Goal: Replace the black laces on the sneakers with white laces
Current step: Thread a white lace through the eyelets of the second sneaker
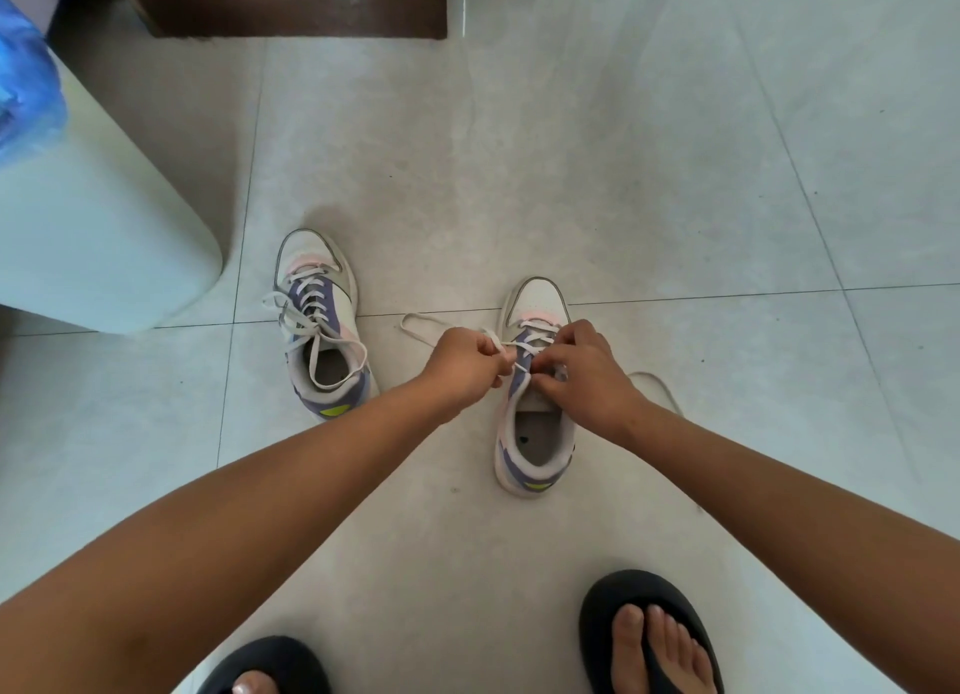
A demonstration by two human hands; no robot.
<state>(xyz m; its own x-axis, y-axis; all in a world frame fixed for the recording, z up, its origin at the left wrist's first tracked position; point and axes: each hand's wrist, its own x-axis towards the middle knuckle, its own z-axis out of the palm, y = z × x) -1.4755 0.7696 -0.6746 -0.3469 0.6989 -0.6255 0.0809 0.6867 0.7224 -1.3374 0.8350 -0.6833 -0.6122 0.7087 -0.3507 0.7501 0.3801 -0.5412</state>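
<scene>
Hands mid-frame: left hand (462,363) pinching white lace (496,341), right hand (582,368) pinching at purple-and-white sneaker (535,423). Risk: skipped eyelet, uneven ends.

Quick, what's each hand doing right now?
Left hand: pinching the white lace of the right-side sneaker.
Right hand: fingers curled at the same lace over the eyelets.

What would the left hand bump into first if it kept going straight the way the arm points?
Probably the right sneaker: the left hand, pinching the white lace, points up and right toward its lacing, where the right hand works. Depth is unclear.
</scene>
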